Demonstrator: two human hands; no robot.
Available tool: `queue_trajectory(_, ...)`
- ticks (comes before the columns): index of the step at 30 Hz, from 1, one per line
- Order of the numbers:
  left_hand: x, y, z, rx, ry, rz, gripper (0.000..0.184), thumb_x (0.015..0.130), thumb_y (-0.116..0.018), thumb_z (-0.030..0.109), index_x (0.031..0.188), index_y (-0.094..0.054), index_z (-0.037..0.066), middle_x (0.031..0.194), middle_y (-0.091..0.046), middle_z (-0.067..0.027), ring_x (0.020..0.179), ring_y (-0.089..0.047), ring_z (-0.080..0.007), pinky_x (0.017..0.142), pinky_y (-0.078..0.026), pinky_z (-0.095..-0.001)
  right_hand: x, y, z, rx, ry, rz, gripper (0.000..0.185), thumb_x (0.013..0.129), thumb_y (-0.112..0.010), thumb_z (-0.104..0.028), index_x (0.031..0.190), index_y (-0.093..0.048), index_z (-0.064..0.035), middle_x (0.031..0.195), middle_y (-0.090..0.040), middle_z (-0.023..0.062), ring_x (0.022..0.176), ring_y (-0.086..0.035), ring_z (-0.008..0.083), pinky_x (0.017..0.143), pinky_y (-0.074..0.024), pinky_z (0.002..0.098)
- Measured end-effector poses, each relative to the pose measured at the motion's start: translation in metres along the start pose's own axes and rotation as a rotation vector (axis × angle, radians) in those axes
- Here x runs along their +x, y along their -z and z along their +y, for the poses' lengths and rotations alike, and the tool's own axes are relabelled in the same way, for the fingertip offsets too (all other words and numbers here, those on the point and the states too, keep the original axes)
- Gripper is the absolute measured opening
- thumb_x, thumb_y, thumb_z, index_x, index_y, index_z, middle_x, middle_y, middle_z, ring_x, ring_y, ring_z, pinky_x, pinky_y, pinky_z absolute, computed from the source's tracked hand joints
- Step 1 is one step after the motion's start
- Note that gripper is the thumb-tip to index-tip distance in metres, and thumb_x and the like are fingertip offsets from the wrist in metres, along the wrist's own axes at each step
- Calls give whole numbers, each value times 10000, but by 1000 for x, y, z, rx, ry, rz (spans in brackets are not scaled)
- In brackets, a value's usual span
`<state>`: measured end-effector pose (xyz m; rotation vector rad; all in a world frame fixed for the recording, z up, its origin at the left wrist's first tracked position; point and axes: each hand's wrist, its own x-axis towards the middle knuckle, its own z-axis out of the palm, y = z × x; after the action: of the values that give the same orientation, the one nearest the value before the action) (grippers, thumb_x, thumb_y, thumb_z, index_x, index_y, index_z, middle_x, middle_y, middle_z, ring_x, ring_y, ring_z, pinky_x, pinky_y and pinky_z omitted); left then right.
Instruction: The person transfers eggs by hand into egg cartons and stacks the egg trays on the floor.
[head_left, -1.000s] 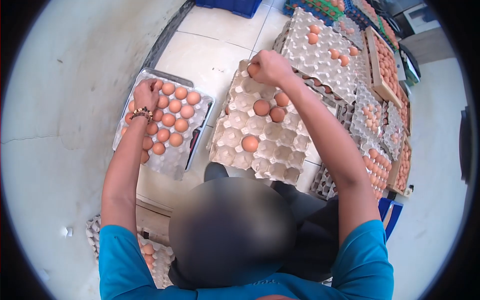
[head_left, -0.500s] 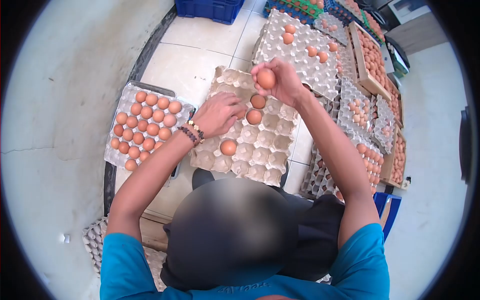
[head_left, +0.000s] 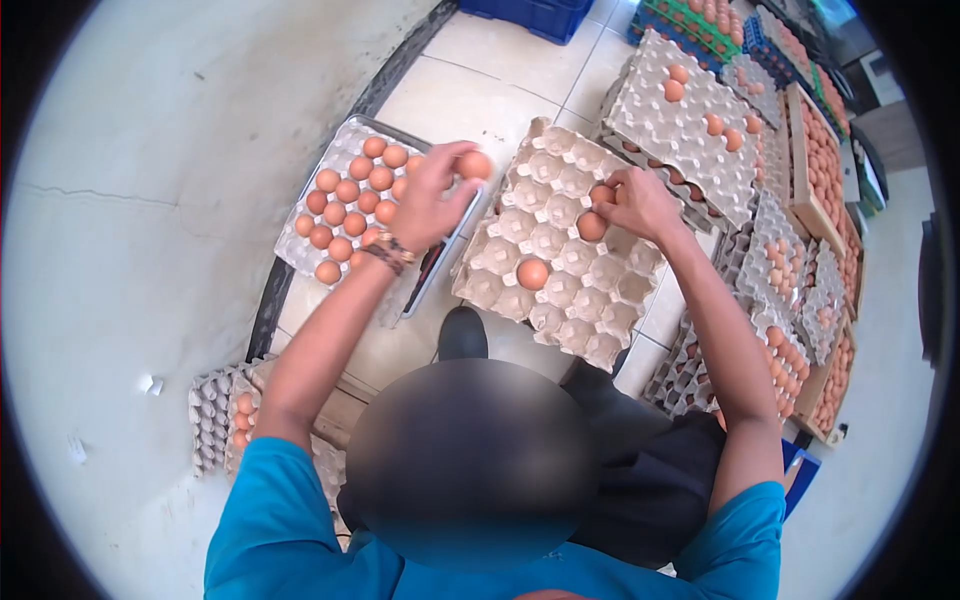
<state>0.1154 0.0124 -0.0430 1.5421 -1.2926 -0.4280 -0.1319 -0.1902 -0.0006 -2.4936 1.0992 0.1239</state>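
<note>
- My left hand [head_left: 428, 208] pinches an egg [head_left: 474, 165] aloft between the fuller tray [head_left: 345, 148] and the cardboard tray [head_left: 500, 262].
- My right hand [head_left: 645, 205] bends its fingers over two eggs [head_left: 592, 228] there; whether they grip, I cannot tell.
- Likely light, stiff, brittle: each egg wants gentle cupping around its middle.

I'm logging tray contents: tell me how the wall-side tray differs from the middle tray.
The wall-side tray shows many eggs; the middle tray shows only a few. The wall-side tray looks greyer, the middle tray tanner. Both are cupped egg trays.
</note>
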Motion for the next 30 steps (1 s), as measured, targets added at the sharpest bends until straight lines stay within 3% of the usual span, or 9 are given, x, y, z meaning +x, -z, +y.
queue_trajectory(1, -10, 15, -24, -43, 110, 45, 439, 890, -699, 102, 1298, -556, 26, 1193, -630, -96, 1063, -637, -205, 905, -529, -329, -1, 1, -2, -45, -21, -39, 402, 737, -764, -332, 1008, -757, -35, 830, -718, 190, 812, -703, 347, 736, -552, 438)
queue_trajectory(6, -30, 113, -109, -65, 494, 307, 409, 917, -685, 122, 1281, -565, -18, 1061, -698, -117, 970, -671, -170, 868, -556, -316, -14, 3, -13, -191, 51, -27, 344, 842, -686, -335, 1007, -719, -34, 909, -714, 187, 867, -681, 384, 738, -533, 472)
queue_trajectory(11, -30, 161, -186, 262, 421, 262, 404, 866, -720, 131, 1229, -616, -12, 1033, -718, -114, 971, -689, -172, 854, -564, -322, -6, -11, 10, -207, 286, 78, 305, 883, -656, -314, 888, -685, -11, 833, -698, 199, 797, -663, 397, 704, -512, 480)
queue_trajectory(14, -23, 161, -184, 371, 440, 191, 409, 822, -726, 111, 1212, -640, 25, 1076, -721, -142, 999, -702, -225, 864, -561, -347, 1, 0, 10, -75, 164, -15, 302, 884, -656, -304, 901, -693, -5, 782, -688, 204, 782, -654, 411, 698, -502, 471)
queue_trajectory(18, -14, 160, -177, 483, 422, 107, 349, 828, -692, 94, 1176, -667, 63, 1101, -699, -162, 968, -699, -295, 862, -558, -369, 7, 16, 10, 212, 78, -50, 402, 916, -658, -365, 872, -700, 32, 658, -640, 149, 623, -636, 260, 643, -511, 399)
queue_trajectory(19, -13, 161, -173, 535, 402, 95, 337, 835, -686, 92, 1170, -670, 62, 1111, -694, -160, 956, -698, -298, 853, -559, -369, 9, 20, 9, 264, 13, -114, 479, 949, -645, -415, 816, -680, 44, 603, -575, 63, 573, -567, 131, 565, -484, 314)
queue_trajectory(23, -9, 139, -118, 594, 159, 178, 334, 869, -667, 159, 1176, -664, 30, 1209, -660, -97, 1062, -671, -279, 895, -544, -374, 14, 39, -9, 664, -3, -244, 481, 985, -618, -428, 761, -647, -3, 597, -530, -14, 549, -539, 57, 482, -416, 225)
queue_trajectory(27, -6, 74, -14, -226, 321, -218, 533, 883, -711, 115, 1394, -560, 96, 1260, -622, -104, 1091, -641, -187, 902, -554, -306, 18, 29, -65, 839, 8, -342, 471, 977, -631, -433, 826, -659, 12, 655, -566, 2, 544, -539, 71, 486, -425, 232)
queue_trajectory(30, 0, 46, 32, -437, 233, -275, 678, 893, -738, 106, 1498, -434, 66, 1301, -604, -113, 1082, -641, -153, 920, -549, -279, 33, 6, -115, 876, 94, -448, 474, 975, -633, -441, 851, -669, 16, 668, -580, 9, 557, -553, 79, 498, -439, 233)
